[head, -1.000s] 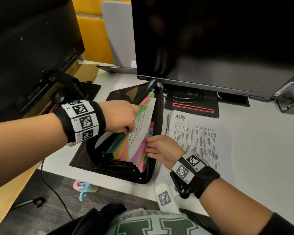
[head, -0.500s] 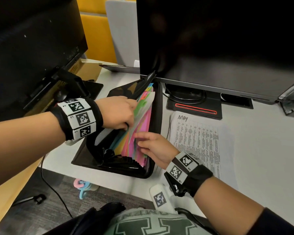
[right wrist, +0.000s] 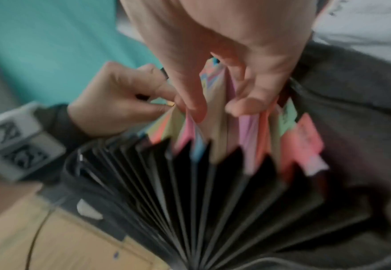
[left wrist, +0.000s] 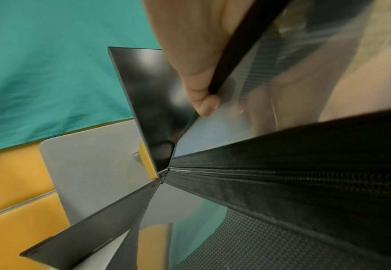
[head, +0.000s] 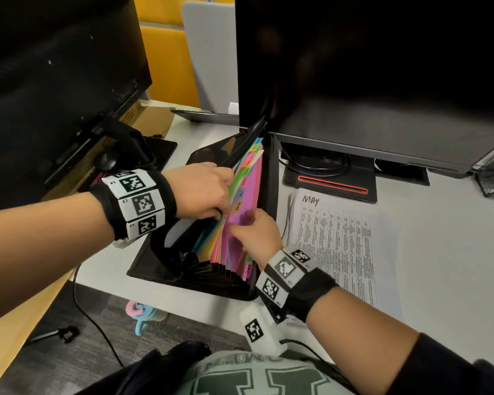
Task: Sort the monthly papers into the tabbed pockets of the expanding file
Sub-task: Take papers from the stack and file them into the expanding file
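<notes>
A black expanding file (head: 160, 260) lies open on the white desk, its coloured dividers (head: 248, 192) showing month tabs. My left hand (head: 224, 198) grips the file's black front flap and the nearest dividers, pulling them left; its thumb lies over the flap edge (left wrist: 226, 60). My right hand (head: 241, 222) pinches a bunch of dividers between thumb and fingers (right wrist: 194, 109) above the black pleats (right wrist: 213, 201). Only a white sheet's top corner (head: 258, 156) shows among the tabs. A printed paper headed MAY (head: 334, 240) lies flat to the right of the file.
A large dark monitor (head: 354, 67) stands just behind the file, its base (head: 328, 181) and cables beside the MAY paper. A second monitor (head: 54, 67) is at the left. The desk's front edge (head: 211, 306) runs just below the file.
The white sheet that stood out between the dividers has sunk into the file. My right hand moved left from the file's right edge onto the dividers.
</notes>
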`<act>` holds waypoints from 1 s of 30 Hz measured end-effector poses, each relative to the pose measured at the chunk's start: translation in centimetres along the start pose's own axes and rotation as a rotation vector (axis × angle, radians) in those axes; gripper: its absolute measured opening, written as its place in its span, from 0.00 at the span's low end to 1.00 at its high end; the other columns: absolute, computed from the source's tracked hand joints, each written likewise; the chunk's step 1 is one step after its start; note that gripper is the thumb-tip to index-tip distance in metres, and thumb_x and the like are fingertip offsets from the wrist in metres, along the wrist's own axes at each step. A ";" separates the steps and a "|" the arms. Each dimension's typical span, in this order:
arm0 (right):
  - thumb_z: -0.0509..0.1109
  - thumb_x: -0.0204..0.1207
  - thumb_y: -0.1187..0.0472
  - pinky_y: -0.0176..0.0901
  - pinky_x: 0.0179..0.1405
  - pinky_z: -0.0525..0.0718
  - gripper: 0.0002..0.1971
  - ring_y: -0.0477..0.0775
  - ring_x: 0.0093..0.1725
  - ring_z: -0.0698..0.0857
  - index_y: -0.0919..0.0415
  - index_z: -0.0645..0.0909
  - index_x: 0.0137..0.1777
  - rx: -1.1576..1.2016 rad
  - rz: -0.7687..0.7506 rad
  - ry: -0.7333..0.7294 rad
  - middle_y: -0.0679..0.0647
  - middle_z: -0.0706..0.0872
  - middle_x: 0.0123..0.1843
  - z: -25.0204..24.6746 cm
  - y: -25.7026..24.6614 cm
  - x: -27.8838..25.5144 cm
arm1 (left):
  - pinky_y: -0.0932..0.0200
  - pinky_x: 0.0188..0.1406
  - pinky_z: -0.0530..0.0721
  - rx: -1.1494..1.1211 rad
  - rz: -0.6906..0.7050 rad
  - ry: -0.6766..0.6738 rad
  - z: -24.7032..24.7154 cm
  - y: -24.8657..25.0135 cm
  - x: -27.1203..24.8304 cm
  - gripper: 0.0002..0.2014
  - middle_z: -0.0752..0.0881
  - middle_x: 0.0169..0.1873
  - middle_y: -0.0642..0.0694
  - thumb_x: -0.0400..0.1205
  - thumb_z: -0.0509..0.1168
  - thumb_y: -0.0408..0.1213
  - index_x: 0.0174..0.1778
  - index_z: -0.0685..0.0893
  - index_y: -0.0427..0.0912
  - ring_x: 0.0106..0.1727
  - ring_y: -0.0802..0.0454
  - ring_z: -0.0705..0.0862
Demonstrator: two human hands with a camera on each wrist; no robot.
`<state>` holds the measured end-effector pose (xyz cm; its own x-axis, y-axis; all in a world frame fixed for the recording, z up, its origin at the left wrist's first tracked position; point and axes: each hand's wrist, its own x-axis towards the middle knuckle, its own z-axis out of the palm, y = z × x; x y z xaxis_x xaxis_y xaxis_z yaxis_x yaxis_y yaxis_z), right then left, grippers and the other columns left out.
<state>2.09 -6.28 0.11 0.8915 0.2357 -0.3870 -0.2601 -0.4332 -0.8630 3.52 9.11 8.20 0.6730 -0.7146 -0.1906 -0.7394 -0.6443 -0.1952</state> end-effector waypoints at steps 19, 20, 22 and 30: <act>0.65 0.72 0.69 0.38 0.40 0.77 0.09 0.49 0.39 0.80 0.63 0.88 0.42 0.317 -0.050 -0.149 0.57 0.85 0.37 0.4 0.9 -0.5 | 0.57 0.50 0.69 -0.007 -0.027 -0.135 0.2 -0.6 0.0 0.12 0.86 0.49 0.60 0.82 0.61 0.50 0.58 0.85 0.58 0.55 0.56 0.67; 0.64 0.72 0.69 0.34 0.39 0.75 0.10 0.48 0.37 0.79 0.68 0.87 0.44 0.336 -0.046 -0.139 0.43 0.75 0.41 0.2 0.5 -0.6 | 0.58 0.50 0.68 -0.009 -0.029 -0.143 0.2 -0.7 -0.1 0.12 0.86 0.50 0.61 0.82 0.61 0.50 0.58 0.85 0.58 0.55 0.56 0.67; 0.63 0.74 0.71 0.25 0.38 0.74 0.12 0.47 0.43 0.80 0.70 0.86 0.52 0.267 -0.065 -0.072 0.55 0.82 0.42 0.0 0.5 -0.2 | 0.58 0.50 0.67 0.001 -0.030 -0.159 0.1 -0.7 -0.1 0.12 0.85 0.50 0.61 0.82 0.61 0.51 0.58 0.85 0.59 0.55 0.56 0.67; 0.70 0.72 0.57 0.46 0.44 0.81 0.12 0.60 0.49 0.84 0.66 0.83 0.48 -0.155 -0.067 0.062 0.63 0.83 0.52 0.1 1.3 2.0 | 0.57 0.46 0.69 -0.010 0.021 -0.068 0.8 -0.2 0.3 0.08 0.87 0.43 0.61 0.78 0.67 0.48 0.51 0.88 0.57 0.51 0.59 0.63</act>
<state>3.53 -6.24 -1.85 0.9273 0.2161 -0.3057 -0.1439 -0.5481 -0.8239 3.87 9.27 7.47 0.6565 -0.7083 -0.2594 -0.7535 -0.6321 -0.1809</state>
